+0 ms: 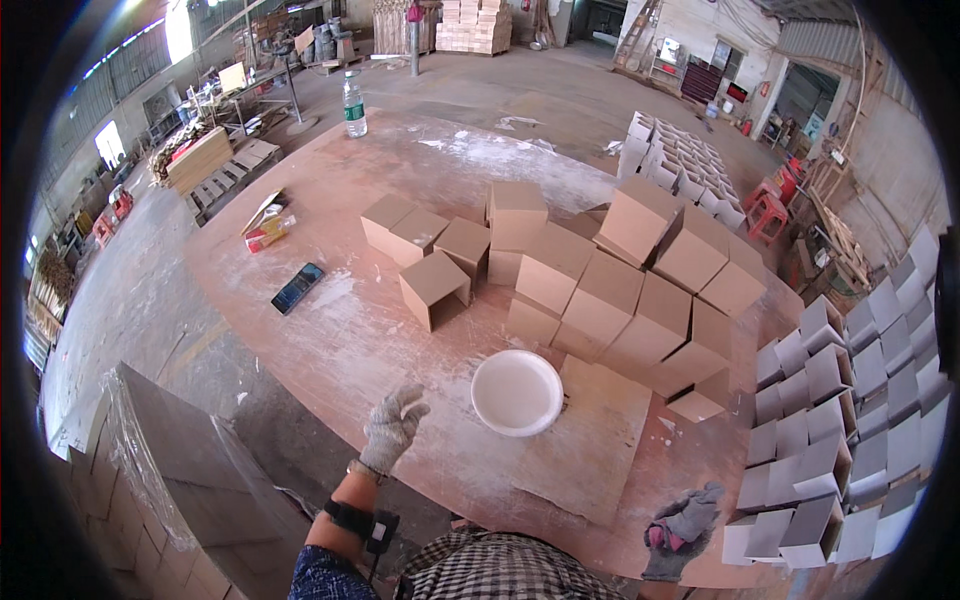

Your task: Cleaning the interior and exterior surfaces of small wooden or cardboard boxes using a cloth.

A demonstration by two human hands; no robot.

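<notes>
My left hand [394, 432], in a pale knitted glove, is raised over the near edge of the table, left of a white bowl [516, 393]. Its fingers are loosely bent and apart, and it holds nothing. The bowl has whitish contents and sits partly beside a flat brown board [600, 440]. At the table's near right edge is my right hand [684, 522], in a darker grey glove. Those fingers look bunched around a pinkish patch that I cannot make out. Several open-ended brown cardboard boxes [608, 290] stand grouped beyond the bowl.
A phone [298, 288], a small red and yellow packet [268, 233] and a water bottle [354, 106] are on the table [330, 370]. Rows of white-sided boxes [815, 440] stand at the right. A plastic-wrapped stack [190, 470] rises at the near left. Red stools [768, 210] stand farther right.
</notes>
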